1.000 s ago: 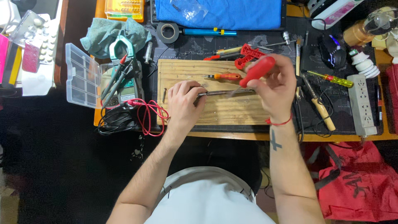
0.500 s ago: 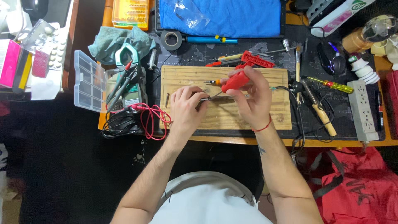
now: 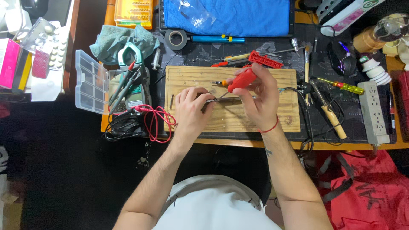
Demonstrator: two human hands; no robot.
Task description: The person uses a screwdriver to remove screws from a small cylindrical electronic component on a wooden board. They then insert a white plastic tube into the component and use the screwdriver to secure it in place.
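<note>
The right hand point(image 3: 259, 99) is clenched around a soldering iron point(image 3: 241, 80) with a fat red handle and a thin metal tip, which slants down from the fingers to a point between the two hands. The left hand point(image 3: 192, 107) pinches the near end of a slim metal rod point(image 3: 232, 99) lying flat on the wooden board point(image 3: 284, 116) under both palms. Just left of that hand, red and black leads point(image 3: 154, 121) coil at the board's edge.

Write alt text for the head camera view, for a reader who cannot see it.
Seen from above, a person's right hand holds a red-handled tool over a wooden board, while the left hand pinches a thin metal piece lying on it. Around the board lie a clear compartment box, red and black leads, a yellow screwdriver and a white power strip.
</note>
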